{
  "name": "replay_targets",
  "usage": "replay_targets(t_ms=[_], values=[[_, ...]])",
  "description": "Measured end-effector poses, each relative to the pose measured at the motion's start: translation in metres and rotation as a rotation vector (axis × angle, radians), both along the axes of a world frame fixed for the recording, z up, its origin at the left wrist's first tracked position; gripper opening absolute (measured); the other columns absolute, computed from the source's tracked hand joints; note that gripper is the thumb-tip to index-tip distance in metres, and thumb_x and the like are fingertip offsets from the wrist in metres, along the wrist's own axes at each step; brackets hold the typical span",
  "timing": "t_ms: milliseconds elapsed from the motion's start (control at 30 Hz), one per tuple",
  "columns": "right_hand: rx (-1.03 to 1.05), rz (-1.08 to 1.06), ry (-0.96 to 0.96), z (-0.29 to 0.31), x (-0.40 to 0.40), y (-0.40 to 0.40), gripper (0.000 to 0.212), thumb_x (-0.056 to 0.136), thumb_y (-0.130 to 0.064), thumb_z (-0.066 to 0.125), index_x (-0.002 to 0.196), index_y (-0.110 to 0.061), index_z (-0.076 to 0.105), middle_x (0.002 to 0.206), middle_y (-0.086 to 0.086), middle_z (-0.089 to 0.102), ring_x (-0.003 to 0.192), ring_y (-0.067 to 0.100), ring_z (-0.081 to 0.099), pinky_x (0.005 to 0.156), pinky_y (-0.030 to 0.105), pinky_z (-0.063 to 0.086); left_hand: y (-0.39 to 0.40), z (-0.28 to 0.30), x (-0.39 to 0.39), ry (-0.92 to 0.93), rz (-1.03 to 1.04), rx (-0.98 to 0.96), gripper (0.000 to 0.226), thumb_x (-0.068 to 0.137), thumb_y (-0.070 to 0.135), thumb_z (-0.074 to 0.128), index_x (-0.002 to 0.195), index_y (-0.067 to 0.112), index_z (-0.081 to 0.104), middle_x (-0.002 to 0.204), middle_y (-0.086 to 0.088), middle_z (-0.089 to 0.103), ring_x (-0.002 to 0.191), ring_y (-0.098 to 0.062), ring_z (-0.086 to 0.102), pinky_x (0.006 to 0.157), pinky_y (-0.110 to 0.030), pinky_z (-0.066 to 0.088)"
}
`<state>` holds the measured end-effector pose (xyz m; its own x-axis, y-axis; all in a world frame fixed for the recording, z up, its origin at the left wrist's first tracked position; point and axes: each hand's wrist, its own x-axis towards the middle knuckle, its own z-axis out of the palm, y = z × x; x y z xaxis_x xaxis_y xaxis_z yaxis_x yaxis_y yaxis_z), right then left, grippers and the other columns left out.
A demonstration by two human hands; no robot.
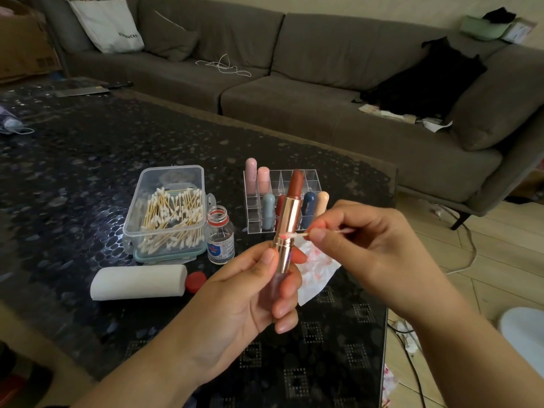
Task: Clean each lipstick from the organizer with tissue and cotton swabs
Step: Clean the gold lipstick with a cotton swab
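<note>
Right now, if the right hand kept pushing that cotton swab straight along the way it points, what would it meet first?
The right hand pinches the cotton swab, which points left. Its pink-stained tip already appears to touch the gold tube of the lipstick held in the left hand, so that comes first.

I see the open lipstick (290,214) upright and slightly tilted above the table, its brown-red bullet fully extended from a rose-gold tube with a clear base. A cotton swab (297,235) lies crosswise, its pink-stained tip touching the gold collar. Behind it stands the clear organizer (312,179), a grid of small compartments with six capped lipsticks upright: two pink at the back left, and pale blue, red, dark blue and peach along the middle. A crumpled tissue (316,270) smeared with red lies flat just below the organizer.
</note>
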<state>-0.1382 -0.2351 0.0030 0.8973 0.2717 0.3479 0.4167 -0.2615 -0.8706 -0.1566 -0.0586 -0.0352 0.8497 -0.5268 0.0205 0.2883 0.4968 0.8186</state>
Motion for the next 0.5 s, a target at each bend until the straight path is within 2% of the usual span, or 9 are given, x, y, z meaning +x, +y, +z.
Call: replay_targets(t_ms=[67, 133, 167, 300, 400, 500], values=[[0.022, -0.031, -0.048, 0.0031, -0.0015, -0.0002, 0.017, 0.077, -0.037, 0.067, 0.08, -0.021, 0.073, 0.07, 0.012, 0.06, 0.061, 0.028, 0.052, 0.056, 0.033, 0.044, 0.0004, 0.0001, -0.0003, 0.002, 0.003, 0.0, 0.028, 0.085, 0.028, 0.048, 0.092, 0.012, 0.07, 0.066, -0.005, 0.047, 0.054, -0.013, 0.041, 0.05, -0.025, 0.04], [0.056, -0.088, -0.088, 0.007, -0.002, -0.002, 0.01, 0.079, -0.031, 0.07, 0.077, -0.022, 0.073, 0.065, 0.002, 0.061, 0.055, 0.008, 0.049, 0.052, 0.016, 0.04, 0.0006, 0.0003, -0.0011, 0.001, 0.001, 0.001, 0.028, 0.084, 0.028, 0.049, 0.092, 0.012, 0.07, 0.065, -0.004, 0.048, 0.054, -0.013, 0.041, 0.05, -0.025, 0.04], [0.053, -0.115, -0.102, 0.0084, -0.0022, -0.0026, 0.009, 0.08, -0.029, 0.067, 0.077, -0.023, 0.072, 0.065, 0.001, 0.062, 0.055, 0.005, 0.048, 0.053, 0.013, 0.039, 0.0008, 0.0002, -0.0014, -0.001, 0.0, 0.002, 0.028, 0.084, 0.028, 0.05, 0.092, 0.012, 0.07, 0.065, -0.004, 0.048, 0.055, -0.013, 0.042, 0.051, -0.024, 0.04], [-0.005, -0.169, -0.127, 0.0096, -0.0049, 0.0007, 0.012, 0.082, -0.036, 0.07, 0.078, -0.025, 0.072, 0.073, 0.006, 0.065, 0.063, 0.02, 0.056, 0.057, 0.02, 0.046, 0.0016, 0.0, -0.0013, -0.007, 0.006, 0.016, 0.028, 0.083, 0.03, 0.052, 0.093, 0.012, 0.07, 0.066, -0.004, 0.048, 0.055, -0.013, 0.042, 0.051, -0.024, 0.041], [0.013, -0.178, -0.115, 0.0109, -0.0062, 0.0028, 0.016, 0.078, -0.034, 0.062, 0.079, -0.021, 0.072, 0.073, 0.005, 0.065, 0.061, 0.015, 0.055, 0.055, 0.015, 0.044, 0.0019, -0.0003, -0.001, -0.009, 0.013, 0.02, 0.028, 0.083, 0.03, 0.052, 0.094, 0.012, 0.07, 0.066, -0.004, 0.048, 0.056, -0.013, 0.042, 0.052, -0.024, 0.041], [0.012, -0.175, -0.126, 0.0104, -0.0057, 0.0041, 0.015, 0.079, -0.031, 0.062, 0.08, -0.02, 0.072, 0.072, 0.007, 0.064, 0.061, 0.018, 0.053, 0.056, 0.014, 0.043, 0.0017, -0.0007, -0.0016, -0.017, 0.017, 0.033, 0.028, 0.084, 0.03, 0.051, 0.094, 0.012, 0.07, 0.067, -0.004, 0.048, 0.056, -0.013, 0.042, 0.052, -0.024, 0.041]])
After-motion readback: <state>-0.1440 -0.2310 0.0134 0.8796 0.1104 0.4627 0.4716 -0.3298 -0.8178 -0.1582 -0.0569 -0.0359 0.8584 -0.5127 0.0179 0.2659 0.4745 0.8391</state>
